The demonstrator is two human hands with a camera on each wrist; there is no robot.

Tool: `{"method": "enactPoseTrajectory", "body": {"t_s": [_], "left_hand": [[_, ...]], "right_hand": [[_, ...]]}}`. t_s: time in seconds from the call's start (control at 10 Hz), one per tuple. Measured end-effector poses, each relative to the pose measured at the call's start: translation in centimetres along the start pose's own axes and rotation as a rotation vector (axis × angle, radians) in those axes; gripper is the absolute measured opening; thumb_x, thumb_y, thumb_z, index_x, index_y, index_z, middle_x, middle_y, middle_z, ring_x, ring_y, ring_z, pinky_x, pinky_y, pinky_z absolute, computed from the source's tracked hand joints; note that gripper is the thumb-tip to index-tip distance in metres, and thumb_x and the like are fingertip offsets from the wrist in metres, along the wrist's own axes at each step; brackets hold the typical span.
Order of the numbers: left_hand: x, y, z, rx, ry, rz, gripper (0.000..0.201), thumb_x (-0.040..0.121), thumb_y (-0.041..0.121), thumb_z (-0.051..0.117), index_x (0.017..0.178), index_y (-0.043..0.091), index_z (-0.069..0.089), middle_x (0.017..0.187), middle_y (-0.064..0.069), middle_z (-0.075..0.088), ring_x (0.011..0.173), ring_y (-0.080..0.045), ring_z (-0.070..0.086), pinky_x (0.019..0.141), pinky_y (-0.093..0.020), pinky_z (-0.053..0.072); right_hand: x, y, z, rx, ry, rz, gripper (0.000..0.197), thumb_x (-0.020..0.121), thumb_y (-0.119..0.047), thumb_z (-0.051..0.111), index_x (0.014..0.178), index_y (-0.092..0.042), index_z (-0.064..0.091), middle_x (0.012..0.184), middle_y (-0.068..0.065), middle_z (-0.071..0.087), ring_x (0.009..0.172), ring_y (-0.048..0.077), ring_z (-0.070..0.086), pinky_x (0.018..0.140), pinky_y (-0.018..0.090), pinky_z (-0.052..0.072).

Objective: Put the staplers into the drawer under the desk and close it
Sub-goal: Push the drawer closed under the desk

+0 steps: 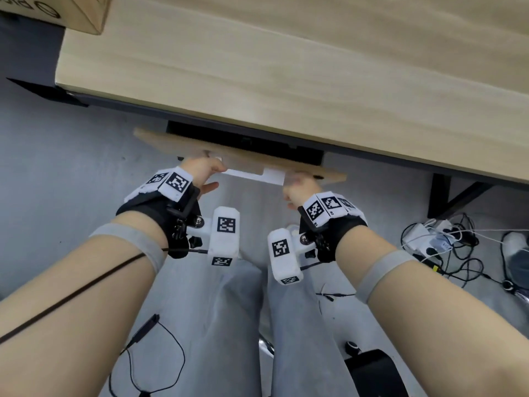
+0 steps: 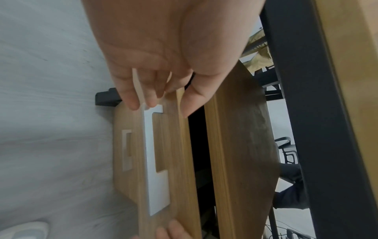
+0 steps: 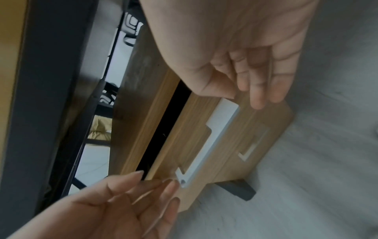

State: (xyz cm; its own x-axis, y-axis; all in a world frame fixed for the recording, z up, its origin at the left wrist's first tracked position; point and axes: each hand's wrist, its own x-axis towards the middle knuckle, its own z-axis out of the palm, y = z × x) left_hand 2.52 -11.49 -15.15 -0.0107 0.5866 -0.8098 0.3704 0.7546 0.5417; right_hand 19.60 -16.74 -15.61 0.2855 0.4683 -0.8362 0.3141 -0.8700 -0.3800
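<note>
Touching drawer (image 1: pixel 240 156) front with both hands, under worktop (image 1: pixel 286 67). Drawer out a little, dark gap behind front. Left hand (image 1: pixel 204 171) grip: fingers straight, at left end of white handle (image 1: pixel 257 175). Right hand (image 1: pixel 297 188) grip: fingers straight, at right end. Staplers not seen.

Narrow dark gap btwn drawer (image 1: pixel 243 156) front & desk (image 1: pixel 286 67) edge, hands (image 1: pixel 201 170) at front
</note>
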Motion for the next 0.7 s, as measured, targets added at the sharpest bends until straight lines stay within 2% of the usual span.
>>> {"method": "enactPoseTrajectory", "body": {"t_s": [0.1, 0.2, 0.3, 0.4, 0.5, 0.6, 0.7], "left_hand": [[1.0, 1.0, 0.0, 0.174, -0.010, 0.045, 0.033, 0.087, -0.002, 0.052, 0.120, -0.001, 0.059, 0.137, -0.025, 0.049, 0.123, -0.032, 0.050, 0.082, -0.014, 0.041], [0.8, 2.6, 0.5, 0.324, -0.034, 0.129, 0.049, 0.089, -0.002, 0.049, 0.137, 0.008, 0.047, 0.148, -0.017, 0.040, 0.135, -0.031, 0.041, 0.081, -0.025, 0.042], [1.1, 3.3, 0.6, 0.499, -0.044, 0.202, 0.048, 0.092, 0.002, 0.046, 0.139, 0.010, 0.042, 0.147, -0.012, 0.041, 0.137, -0.026, 0.037, 0.093, -0.021, 0.030], [1.5, 3.5, 0.1, 0.511, -0.064, 0.174, 0.047, 0.092, 0.003, 0.046, 0.139, 0.008, 0.042, 0.142, -0.012, 0.048, 0.133, -0.026, 0.042, 0.093, -0.016, 0.025], [1.9, 3.4, 0.5, 0.504, -0.025, 0.135, 0.048, 0.092, 0.004, 0.046, 0.140, 0.010, 0.042, 0.146, -0.016, 0.042, 0.141, -0.027, 0.031, 0.102, -0.019, 0.023], [1.5, 3.4, 0.3, 0.614, -0.048, 0.178, 0.050, 0.092, 0.005, 0.047, 0.141, 0.012, 0.041, 0.149, -0.018, 0.036, 0.138, -0.030, 0.034, 0.103, -0.023, 0.026], [0.7, 4.0, 0.0, 0.698, -0.077, 0.226, 0.051, 0.093, 0.008, 0.047, 0.142, 0.011, 0.037, 0.147, -0.014, 0.041, 0.137, -0.027, 0.036, 0.101, -0.023, 0.027]], "right_hand": [[1.2, -1.1, -1.2, -0.133, 0.058, -0.086, 0.050, 0.083, -0.002, 0.051, 0.133, -0.004, 0.044, 0.129, 0.018, 0.051, 0.116, 0.033, 0.054, 0.096, 0.036, 0.046], [1.9, -2.4, -2.0, -0.265, 0.077, -0.108, 0.054, 0.086, -0.007, 0.053, 0.137, -0.003, 0.035, 0.145, 0.018, 0.035, 0.127, 0.030, 0.044, 0.095, 0.030, 0.041], [2.0, -3.2, -2.5, -0.327, 0.039, -0.064, 0.048, 0.090, -0.011, 0.049, 0.133, 0.005, 0.035, 0.139, 0.021, 0.041, 0.122, 0.033, 0.049, 0.095, 0.034, 0.044], [2.3, -3.0, -2.4, -0.283, 0.018, -0.067, 0.052, 0.091, -0.013, 0.050, 0.138, 0.003, 0.033, 0.145, 0.020, 0.038, 0.131, 0.032, 0.041, 0.104, 0.034, 0.036], [2.7, -2.6, -2.0, -0.268, 0.012, -0.073, 0.058, 0.090, -0.014, 0.053, 0.141, -0.002, 0.030, 0.149, 0.018, 0.034, 0.136, 0.031, 0.034, 0.109, 0.034, 0.030], [2.6, -2.6, -2.3, -0.279, -0.005, -0.094, 0.056, 0.088, -0.014, 0.054, 0.140, -0.005, 0.035, 0.147, 0.016, 0.038, 0.133, 0.032, 0.039, 0.106, 0.034, 0.035], [2.3, -2.3, -2.5, -0.342, -0.046, -0.156, 0.047, 0.087, -0.011, 0.048, 0.134, -0.011, 0.045, 0.137, 0.011, 0.051, 0.120, 0.028, 0.052, 0.089, 0.029, 0.044]]}}
